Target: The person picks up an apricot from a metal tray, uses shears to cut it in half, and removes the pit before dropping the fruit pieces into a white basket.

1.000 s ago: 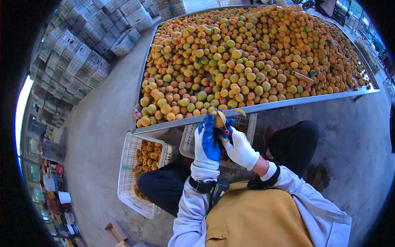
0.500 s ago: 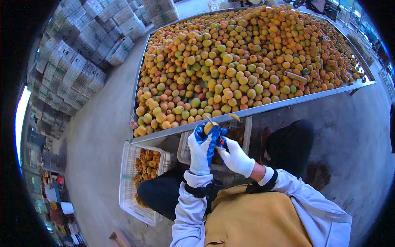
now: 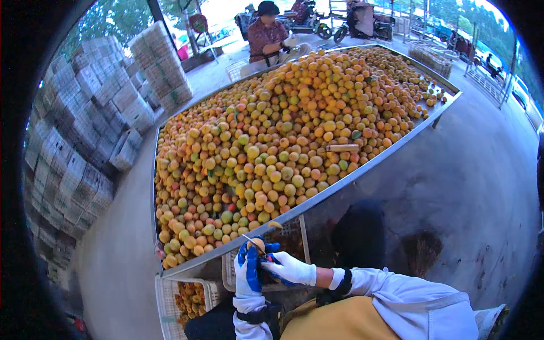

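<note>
Both hands lower, nearer body — left hand (image 3: 247, 272) fingers curled round fruit (image 3: 258, 244); right hand (image 3: 292, 268) pinching blue-handled tool (image 3: 271, 260).

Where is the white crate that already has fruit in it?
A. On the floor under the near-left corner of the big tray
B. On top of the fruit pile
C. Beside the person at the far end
A: the white crate with fruit sits low under the big tray's near-left corner.

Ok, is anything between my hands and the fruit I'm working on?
No. The left hand already holds the small orange fruit at its fingers, and the right hand is right against it with a blue-handled tool. Nothing visible sits between them.
</note>
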`<state>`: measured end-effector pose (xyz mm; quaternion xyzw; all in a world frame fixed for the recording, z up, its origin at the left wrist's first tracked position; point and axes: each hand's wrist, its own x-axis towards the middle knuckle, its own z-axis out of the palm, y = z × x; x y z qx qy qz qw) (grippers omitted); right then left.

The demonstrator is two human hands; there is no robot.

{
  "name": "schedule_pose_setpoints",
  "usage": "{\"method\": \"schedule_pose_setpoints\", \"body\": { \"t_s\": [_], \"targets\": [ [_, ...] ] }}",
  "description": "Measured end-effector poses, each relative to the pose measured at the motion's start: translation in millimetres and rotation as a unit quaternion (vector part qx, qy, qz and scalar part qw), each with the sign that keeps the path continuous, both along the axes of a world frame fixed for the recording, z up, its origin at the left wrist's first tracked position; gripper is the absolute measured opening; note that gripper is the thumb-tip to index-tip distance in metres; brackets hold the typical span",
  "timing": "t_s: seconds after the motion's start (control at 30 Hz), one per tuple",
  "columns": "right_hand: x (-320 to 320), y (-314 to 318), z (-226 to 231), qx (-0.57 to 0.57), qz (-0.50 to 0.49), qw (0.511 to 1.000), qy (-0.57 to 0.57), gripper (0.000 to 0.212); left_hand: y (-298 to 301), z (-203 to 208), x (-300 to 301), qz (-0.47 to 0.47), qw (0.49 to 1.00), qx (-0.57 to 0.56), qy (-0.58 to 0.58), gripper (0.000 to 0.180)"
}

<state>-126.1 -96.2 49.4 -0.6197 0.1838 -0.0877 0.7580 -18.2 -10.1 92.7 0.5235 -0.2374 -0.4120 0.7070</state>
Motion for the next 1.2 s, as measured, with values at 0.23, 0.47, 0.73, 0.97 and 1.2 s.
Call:
{"method": "schedule_pose_setpoints", "body": {
  "t_s": [0.23,0.47,0.73,0.97,1.2],
  "targets": [
    [2.4,2.9,-15.4,-0.307,-0.07,0.949,-0.036,0.023,-4.2,-8.0,-3.5,0.018,0.998,-0.027,-0.062,0.045],
    [8.7,5.4,-31.2,-0.246,-0.071,0.967,-0.011,0.027,-19.2,-28.6,-4.0,0.113,0.993,0.031,-0.017,0.04],
    [-7.2,-6.0,-4.4,0.273,0.069,0.955,-0.091,0.034,-12.1,13.2,-17.1,0.094,0.993,0.06,-0.04,0.032],
    [-12.3,-2.7,-9.5,0.368,0.098,0.919,-0.101,0.02,-4.5,-26.3,-7.9,0.058,0.998,0.004,0.026,0.039],
    [-13.2,4.5,-0.2,-0.136,-0.085,0.981,-0.109,0.019,-4.9,-22.0,4.6,0.131,0.98,-0.07,-0.128,0.038]
  ]
}}
